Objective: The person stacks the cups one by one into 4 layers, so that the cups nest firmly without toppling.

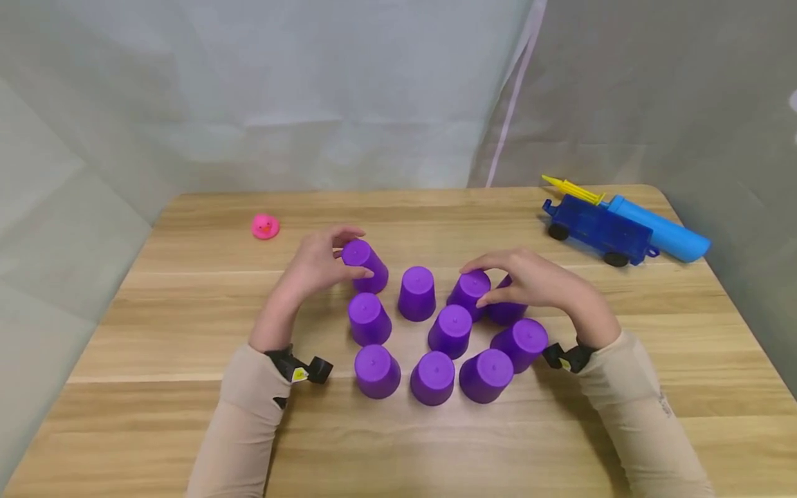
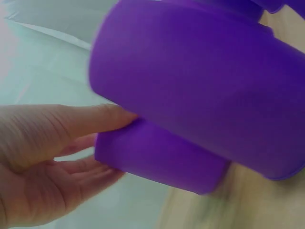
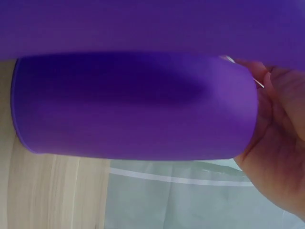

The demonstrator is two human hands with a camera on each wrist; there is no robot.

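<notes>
Ten purple plastic cups stand upside down in a loose cluster on a wooden table (image 1: 187,429), a person's two sleeved forearms reaching in from the near edge. Nearest the camera, a front row of three cups (image 1: 432,377) sits between the wrists, with a fourth just beyond at about 2 o'clock. Behind them, two more cups stand in a middle row, at 11 and 1 o'clock of the cluster's centre.

Farther back, the left hand (image 1: 314,266) curls its fingers round the far-left cup (image 1: 365,266), at 10 o'clock of the group, tilting it off upright; the left wrist view shows fingers pressed against that cup's side. The right hand (image 1: 529,280) grips a far-right cup (image 1: 506,309) at 2 o'clock, mostly hidden under the palm, its fingertips reaching over the neighbouring cup (image 1: 470,290). One cup (image 1: 416,292) stands untouched between the hands.

Beyond, at 10 o'clock, a small pink rubber duck (image 1: 265,226) sits alone. At 2 o'clock, near the table's far corner, lies a blue toy truck (image 1: 591,225) with a light-blue cylinder (image 1: 660,228) just behind it.
</notes>
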